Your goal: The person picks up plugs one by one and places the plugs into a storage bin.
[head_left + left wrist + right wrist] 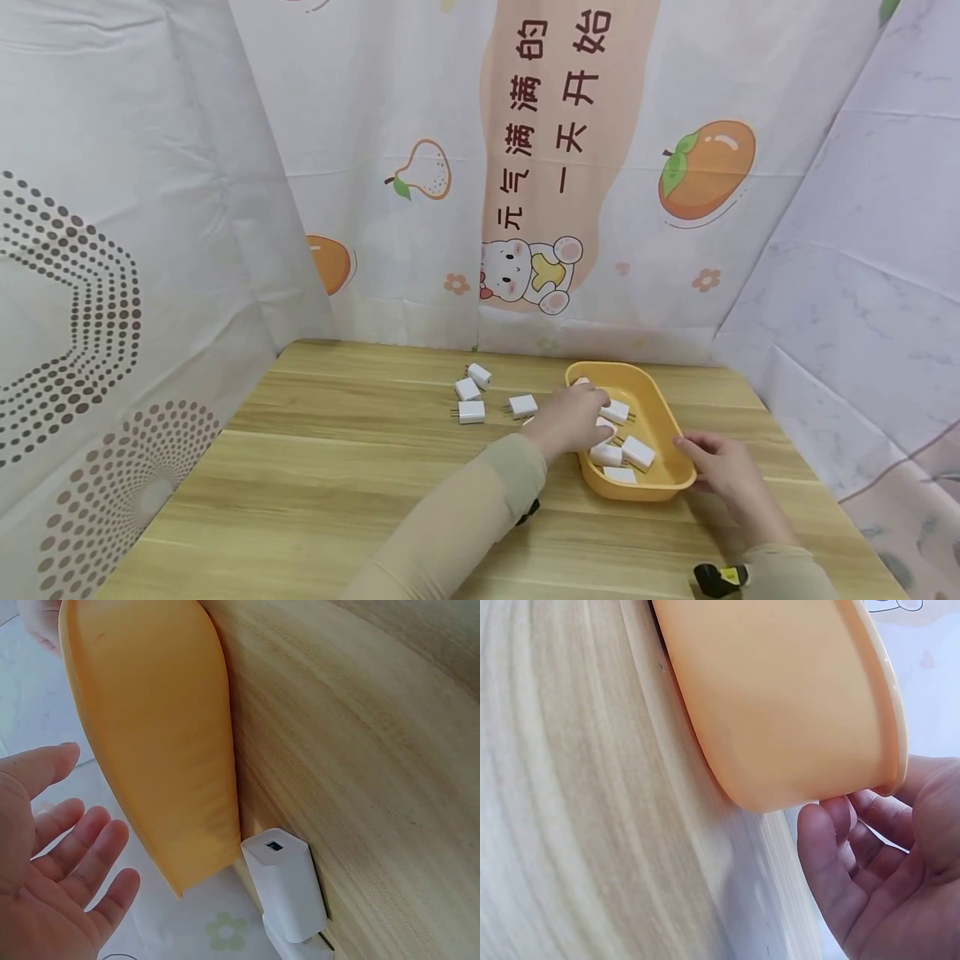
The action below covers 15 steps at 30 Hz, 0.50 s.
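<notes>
A yellow plastic basket (670,473) holds several white plug chargers (638,452). My left hand (567,421) is over the basket's left side, among the chargers there. In the left wrist view, that left hand (64,859) has its fingers loosely spread, with nothing visible between them. My right hand (723,471) grips the basket's right rim. In the right wrist view, its thumb lies over the rim and the other fingers are bent against the yellow wall (795,712). A white charger (289,892) lies on the table beside the basket, in front of the left wrist camera.
More white chargers lie left of the basket on the wood-grain table (337,467), including one with its prongs pointing left (471,412) and another (522,406) close to my left hand. A printed cloth (420,275) hangs behind the table, and pale cloths hang at both sides.
</notes>
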Motion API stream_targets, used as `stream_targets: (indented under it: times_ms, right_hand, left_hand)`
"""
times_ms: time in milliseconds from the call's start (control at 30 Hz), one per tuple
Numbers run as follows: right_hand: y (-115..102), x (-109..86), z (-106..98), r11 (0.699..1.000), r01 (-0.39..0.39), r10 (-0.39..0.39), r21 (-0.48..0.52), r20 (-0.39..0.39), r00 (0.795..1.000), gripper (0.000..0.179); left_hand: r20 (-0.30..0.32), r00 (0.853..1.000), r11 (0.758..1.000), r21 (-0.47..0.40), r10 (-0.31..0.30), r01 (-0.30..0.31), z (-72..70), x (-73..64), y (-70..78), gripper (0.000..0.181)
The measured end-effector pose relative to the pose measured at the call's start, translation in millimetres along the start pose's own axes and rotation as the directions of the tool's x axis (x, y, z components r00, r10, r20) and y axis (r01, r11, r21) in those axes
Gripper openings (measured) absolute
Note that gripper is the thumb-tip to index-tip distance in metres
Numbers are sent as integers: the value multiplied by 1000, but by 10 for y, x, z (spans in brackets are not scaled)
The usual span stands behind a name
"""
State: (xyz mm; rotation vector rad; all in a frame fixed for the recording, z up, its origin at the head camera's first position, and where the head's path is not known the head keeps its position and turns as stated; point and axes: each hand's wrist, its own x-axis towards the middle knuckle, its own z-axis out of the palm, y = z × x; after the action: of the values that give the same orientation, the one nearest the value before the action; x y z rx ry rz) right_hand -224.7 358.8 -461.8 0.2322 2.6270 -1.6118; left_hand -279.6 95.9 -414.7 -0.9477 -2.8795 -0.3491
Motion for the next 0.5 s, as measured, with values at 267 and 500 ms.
stream_targets:
  times_ms: [267, 500]
  right_hand:
    - [-6, -3, 10, 1000, 2, -2, 4, -4, 1000, 57]
    - [-7, -10, 5, 1000, 8, -8, -5, -3, 1000, 59]
  left_hand:
    - [1, 1000, 1000, -5, -2, 2, -9, -31, -31, 41]
    - [-8, 1000, 1000, -27, -9, 9, -98, -83, -68, 43]
